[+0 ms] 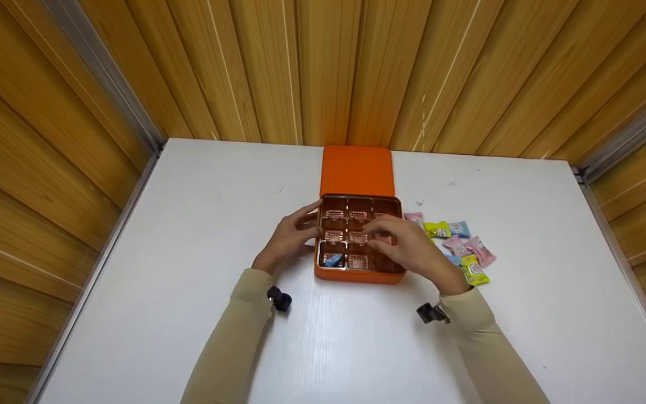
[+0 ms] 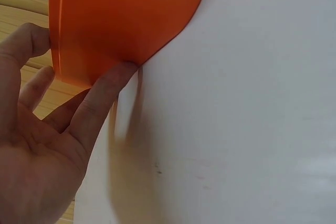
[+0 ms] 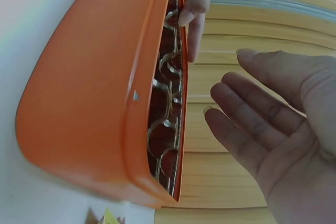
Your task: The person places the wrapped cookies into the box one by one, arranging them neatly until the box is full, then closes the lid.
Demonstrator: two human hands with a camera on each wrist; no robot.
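Note:
An orange box stands on the white table, fitted with a shiny compartment tray. One blue wrapped candy lies in the front left compartment. My left hand touches the box's left side, its digits spread along the wall and rim; the left wrist view has one fingertip against the lower edge of the box. Over the right part of the tray hovers my right hand. In the right wrist view this hand holds nothing, its thumb and fingers apart beside the box opening.
Several wrapped candies in pink, yellow-green and blue, among them a yellow candy, lie right of the box, partly behind my right hand. An orange lid lies behind the box, near the wood-look wall. The table extends around them.

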